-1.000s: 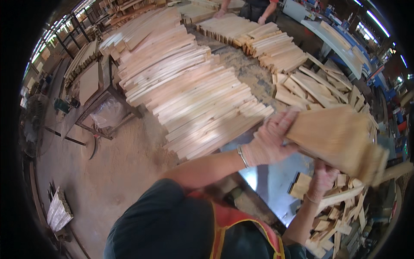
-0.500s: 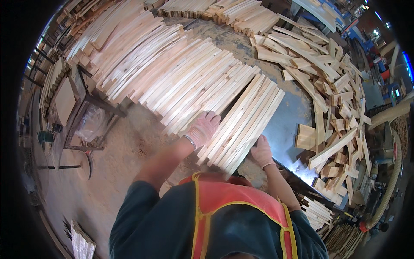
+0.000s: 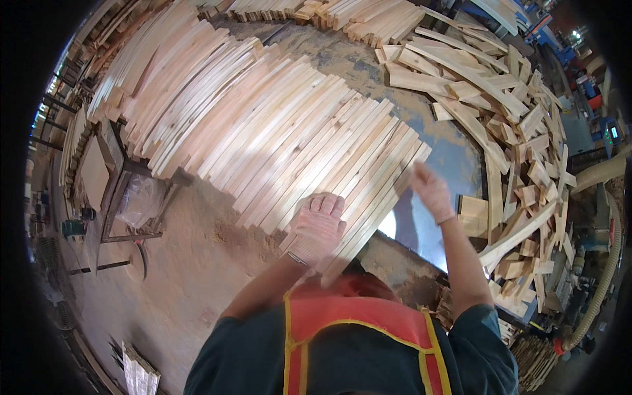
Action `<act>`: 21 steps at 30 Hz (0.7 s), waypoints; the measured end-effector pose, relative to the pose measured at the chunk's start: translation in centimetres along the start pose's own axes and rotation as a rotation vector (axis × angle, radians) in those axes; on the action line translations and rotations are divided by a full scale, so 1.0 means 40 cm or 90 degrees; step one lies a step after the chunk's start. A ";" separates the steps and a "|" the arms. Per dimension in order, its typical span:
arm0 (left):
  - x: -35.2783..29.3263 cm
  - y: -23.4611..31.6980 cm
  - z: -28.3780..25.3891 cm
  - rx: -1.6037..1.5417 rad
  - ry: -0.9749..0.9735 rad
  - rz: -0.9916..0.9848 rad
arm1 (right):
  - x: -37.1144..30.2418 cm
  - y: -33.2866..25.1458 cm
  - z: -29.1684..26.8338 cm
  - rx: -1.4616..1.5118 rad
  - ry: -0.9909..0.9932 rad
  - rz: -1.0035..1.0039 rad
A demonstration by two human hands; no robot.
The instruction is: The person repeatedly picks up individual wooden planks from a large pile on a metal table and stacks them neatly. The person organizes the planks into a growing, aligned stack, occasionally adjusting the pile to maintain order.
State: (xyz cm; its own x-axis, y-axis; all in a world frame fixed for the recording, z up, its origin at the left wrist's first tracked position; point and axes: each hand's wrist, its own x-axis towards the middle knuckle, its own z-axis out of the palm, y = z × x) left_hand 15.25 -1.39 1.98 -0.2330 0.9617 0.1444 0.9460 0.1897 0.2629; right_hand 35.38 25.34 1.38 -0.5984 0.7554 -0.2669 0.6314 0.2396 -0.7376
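Note:
A long row of pale wooden strips (image 3: 296, 131) lies side by side across the table, running from the far left toward the middle. My left hand (image 3: 319, 227), in a light knitted glove, rests flat on top of the strips close to their near ends. Its fingers are stretched out over the wood. Beside the right edge of the row, toward its far end, is my right hand (image 3: 432, 192), also gloved. Its fingers look bent and are blurred; whether they touch the outermost strip, I cannot tell.
A smooth metal tabletop (image 3: 421, 234) shows right of the strips. Beyond it a loose heap of wood offcuts (image 3: 520, 151) spreads along the right. More stacked strips (image 3: 382, 23) stand at the back. A metal-framed stand (image 3: 125, 191) is at left, and a ribbed hose (image 3: 609, 263) hangs far right.
The dark gap between the rightmost group of strips and the row has closed. My left hand has shifted right onto that group; my right hand has moved from the near end to farther away.

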 end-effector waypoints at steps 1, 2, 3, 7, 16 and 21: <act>0.019 0.002 0.014 0.018 -0.010 -0.018 | 0.077 -0.054 -0.044 -0.218 0.067 -0.032; 0.029 -0.005 0.043 0.028 0.023 -0.017 | 0.154 -0.056 -0.056 -0.226 0.125 -0.115; 0.036 -0.007 0.068 0.019 0.025 -0.020 | 0.229 -0.052 -0.063 -0.232 0.183 -0.196; 0.060 -0.003 0.105 0.017 0.016 -0.032 | 0.470 -0.036 -0.076 -0.286 0.099 -0.077; 0.300 -0.012 -0.008 -0.125 -0.144 -0.278 | 0.211 -0.176 -0.230 0.430 -0.033 -0.157; 0.517 -0.012 -0.141 -0.093 -0.202 -0.263 | 0.137 0.042 -0.139 0.460 0.101 -0.031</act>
State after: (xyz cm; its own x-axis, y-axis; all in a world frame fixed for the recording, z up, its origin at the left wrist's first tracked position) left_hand 8.70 17.29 10.22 -0.4779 0.8298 -0.2884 0.7435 0.5569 0.3704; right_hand 35.90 33.28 2.13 -0.5039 0.8468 -0.1705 0.0906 -0.1445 -0.9853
